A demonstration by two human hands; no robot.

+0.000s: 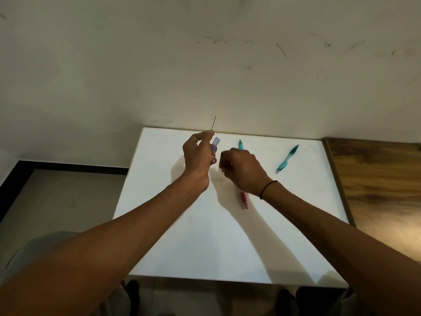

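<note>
Left hand (198, 156) up off the white table (205, 236), thumb and forefinger pinched tight on a thin lead (213, 123). The lead stands almost upright out of the pinch, tipped a touch to the right at the top, dark against the wall. The lower fingers of that hand wrap a purple case (215, 143), its open mouth aimed up and away, just beside the base of the lead.

Right hand (242, 169) sits just to the right and a little lower, near but not touching, knuckles up and fingers curled under. Whether it holds anything, I cannot tell. The end of a teal pen (240, 144) pokes out past its knuckles toward the wall, and it may be gripped or simply lying beneath.

So here is the geometry: the lead is in the left hand, long axis vertical, while the teal pen runs away from the person, close to flat. To bring lead and pen together, my read is that one of them has to tilt until the two axes line up, a short trip sideways with a fragile stick.

Further out, a red pen (244, 199) shows under the right wrist, and a second teal pen (287, 158) lies slanted, well off to the right.
</note>
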